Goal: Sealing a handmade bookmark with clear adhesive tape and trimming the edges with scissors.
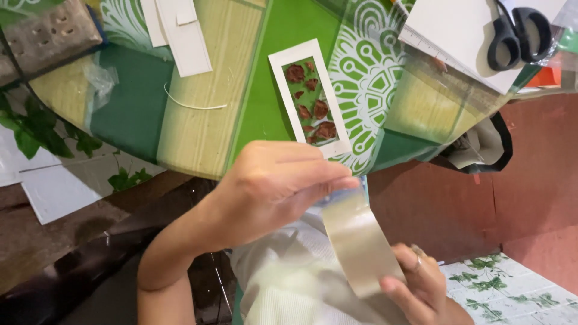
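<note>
Left hand (271, 189) pinches tape end, pulling toward 12 | right hand (421, 286) grips packing-tape roll (361, 244) at 5, bracing | petal-filled white frame (310, 96) flat on green mat (265, 72) at 12

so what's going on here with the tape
A person is holding a roll of clear tape over their lap, the right hand gripping the roll while the left hand pinches its free end. Just beyond, on a green patterned mat, lies a white card frame with reddish-brown dried petals showing in its window. Black scissors rest on white card at the far right.
</note>
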